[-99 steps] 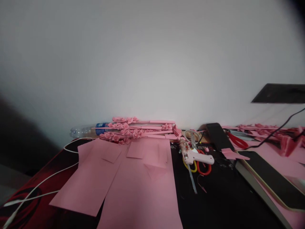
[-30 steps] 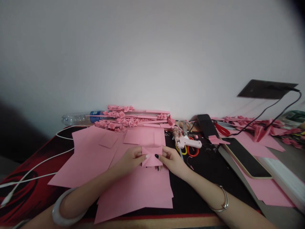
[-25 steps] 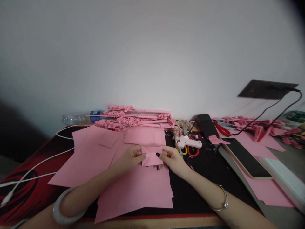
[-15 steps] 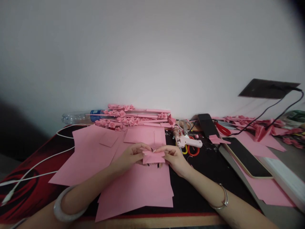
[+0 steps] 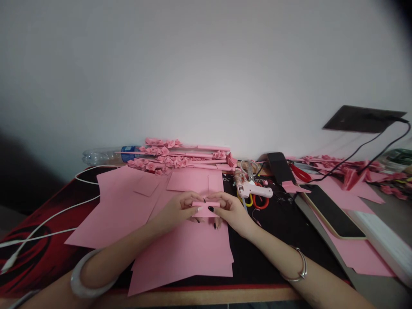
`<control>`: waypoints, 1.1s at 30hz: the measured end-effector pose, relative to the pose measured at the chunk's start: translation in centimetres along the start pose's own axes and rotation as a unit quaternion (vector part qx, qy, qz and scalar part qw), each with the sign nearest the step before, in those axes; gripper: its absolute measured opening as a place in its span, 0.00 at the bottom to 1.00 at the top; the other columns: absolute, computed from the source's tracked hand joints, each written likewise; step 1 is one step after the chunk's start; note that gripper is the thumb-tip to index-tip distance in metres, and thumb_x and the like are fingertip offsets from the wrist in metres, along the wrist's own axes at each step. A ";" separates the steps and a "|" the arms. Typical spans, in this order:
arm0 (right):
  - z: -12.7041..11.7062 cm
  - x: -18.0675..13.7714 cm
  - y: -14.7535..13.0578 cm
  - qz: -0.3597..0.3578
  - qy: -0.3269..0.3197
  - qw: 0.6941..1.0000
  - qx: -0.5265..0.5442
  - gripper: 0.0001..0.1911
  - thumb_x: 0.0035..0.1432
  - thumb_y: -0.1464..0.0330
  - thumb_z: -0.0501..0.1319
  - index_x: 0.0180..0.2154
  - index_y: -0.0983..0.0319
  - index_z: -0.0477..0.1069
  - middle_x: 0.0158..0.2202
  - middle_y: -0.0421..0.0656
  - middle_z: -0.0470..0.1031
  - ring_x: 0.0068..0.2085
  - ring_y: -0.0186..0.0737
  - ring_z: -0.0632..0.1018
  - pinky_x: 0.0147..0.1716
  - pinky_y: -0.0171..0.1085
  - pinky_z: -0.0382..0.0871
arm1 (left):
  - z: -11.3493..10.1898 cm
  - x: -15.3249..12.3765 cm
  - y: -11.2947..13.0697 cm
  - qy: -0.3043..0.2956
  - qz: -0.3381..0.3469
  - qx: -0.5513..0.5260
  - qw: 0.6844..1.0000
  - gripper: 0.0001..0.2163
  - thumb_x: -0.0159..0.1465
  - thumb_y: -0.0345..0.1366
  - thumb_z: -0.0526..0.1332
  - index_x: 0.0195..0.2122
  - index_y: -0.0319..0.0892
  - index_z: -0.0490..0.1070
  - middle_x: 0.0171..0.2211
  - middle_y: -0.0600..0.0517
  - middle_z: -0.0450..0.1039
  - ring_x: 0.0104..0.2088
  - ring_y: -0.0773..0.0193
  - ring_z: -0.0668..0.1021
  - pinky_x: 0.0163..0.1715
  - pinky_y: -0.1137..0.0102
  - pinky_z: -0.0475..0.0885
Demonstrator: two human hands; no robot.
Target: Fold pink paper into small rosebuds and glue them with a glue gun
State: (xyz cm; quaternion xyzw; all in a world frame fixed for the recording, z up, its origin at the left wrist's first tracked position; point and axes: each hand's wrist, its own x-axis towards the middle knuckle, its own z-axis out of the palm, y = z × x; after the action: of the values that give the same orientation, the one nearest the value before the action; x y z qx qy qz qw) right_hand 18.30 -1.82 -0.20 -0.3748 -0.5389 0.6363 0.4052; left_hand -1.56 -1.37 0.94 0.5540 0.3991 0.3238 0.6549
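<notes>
A small folded piece of pink paper (image 5: 206,209) is pinched between both my hands, just above the large pink sheets (image 5: 189,253) on the desk. My left hand (image 5: 178,211) grips its left side with thumb and fingers closed. My right hand (image 5: 230,210), dark-painted nails showing, grips its right side. The piece is folded down into a narrow band. A pale bangle sits on my left wrist and a thin metal bracelet on my right.
Pink paper flower stems (image 5: 180,159) and a plastic bottle (image 5: 103,155) lie by the wall. A white glue gun (image 5: 254,189) rests on scissors (image 5: 257,201). A phone (image 5: 331,210), black cables and more pink scraps lie right. White cables (image 5: 45,223) cross the red mat at left.
Both hands came into view and took the small pink piece. In the last second they folded its top down, so a square shape became a narrow strip.
</notes>
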 end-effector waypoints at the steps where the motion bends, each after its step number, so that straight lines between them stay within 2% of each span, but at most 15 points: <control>1: 0.0 0.0 0.0 0.005 0.000 1.000 0.000 0.17 0.50 0.65 0.67 0.41 0.64 0.71 0.21 0.36 0.75 0.15 0.33 0.75 0.14 0.30 0.70 | 0.1 0.0 0.0 0.003 0.001 0.003 1.000 0.10 0.55 0.32 0.63 0.39 0.41 0.69 0.34 0.52 0.77 0.28 0.63 0.81 0.31 0.67 0.77; 7: 0.1 -0.1 0.0 0.023 0.004 1.000 0.002 0.16 0.49 0.65 0.67 0.40 0.66 0.71 0.17 0.37 0.75 0.16 0.35 0.76 0.16 0.31 0.72 | 0.0 0.1 -0.2 0.022 0.023 0.061 0.998 0.09 0.57 0.31 0.61 0.40 0.39 0.72 0.32 0.51 0.78 0.31 0.62 0.80 0.33 0.68 0.77; 13: 0.0 0.1 0.0 0.031 0.005 0.999 -0.007 0.19 0.49 0.64 0.67 0.41 0.68 0.74 0.19 0.39 0.76 0.18 0.35 0.77 0.18 0.32 0.73 | -0.3 0.1 -0.7 0.028 0.036 0.087 0.995 0.11 0.58 0.34 0.61 0.42 0.40 0.75 0.39 0.48 0.79 0.36 0.58 0.80 0.36 0.66 0.77; 25: -0.1 0.0 -0.2 0.030 -0.002 1.000 -0.010 0.20 0.50 0.66 0.66 0.44 0.69 0.75 0.20 0.40 0.77 0.19 0.35 0.78 0.20 0.33 0.74 | -0.7 0.5 -1.2 0.016 0.044 0.110 0.993 0.13 0.58 0.35 0.62 0.44 0.42 0.77 0.37 0.49 0.80 0.36 0.57 0.80 0.37 0.65 0.76; 30: 0.0 0.0 -0.2 0.029 0.001 0.999 -0.029 0.20 0.50 0.67 0.65 0.44 0.70 0.74 0.19 0.39 0.77 0.19 0.35 0.78 0.20 0.32 0.74 | -0.7 0.4 -1.1 0.024 0.047 0.122 0.991 0.12 0.58 0.35 0.62 0.43 0.43 0.78 0.37 0.50 0.81 0.36 0.57 0.80 0.37 0.65 0.76; 33: 0.1 0.0 -0.1 0.028 0.001 0.999 -0.034 0.20 0.49 0.67 0.65 0.45 0.70 0.74 0.21 0.41 0.78 0.20 0.36 0.79 0.21 0.33 0.74 | -0.4 0.2 -0.7 0.039 0.038 0.118 0.992 0.11 0.57 0.35 0.62 0.40 0.41 0.77 0.37 0.49 0.80 0.36 0.56 0.80 0.37 0.65 0.76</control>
State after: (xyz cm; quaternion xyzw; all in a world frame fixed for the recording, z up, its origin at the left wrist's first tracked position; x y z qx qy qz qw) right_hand 18.24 -1.81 -0.05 -0.4037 -0.5489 0.6289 0.3745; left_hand -1.84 -1.17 0.15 0.6290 0.4383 0.3204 0.5565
